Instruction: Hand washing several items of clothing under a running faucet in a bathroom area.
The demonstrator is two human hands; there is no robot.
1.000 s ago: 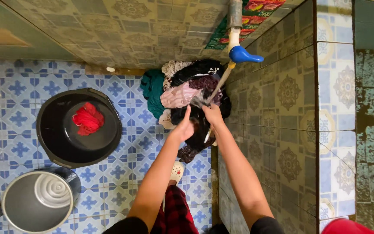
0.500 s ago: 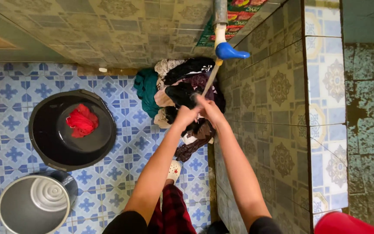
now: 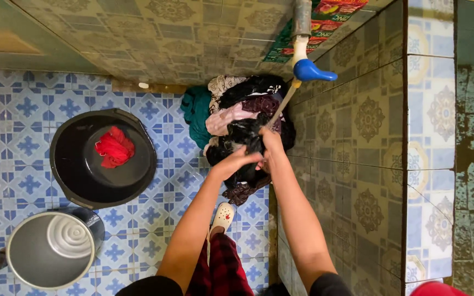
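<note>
- Black cloth [image 3: 243,134] sits on top of the laundry pile [image 3: 231,118] under the blue tap [image 3: 308,70], beside the tiled wall.
- Left hand [image 3: 241,160] and right hand [image 3: 270,143] both clench the black cloth.
- Black basin [image 3: 69,164] holds a red cloth [image 3: 114,147], well apart to the left.

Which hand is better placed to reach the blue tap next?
Probably the right hand: it is on the tap side, just below the blue tap. The left hand lies farther, on the dark garment.
</note>
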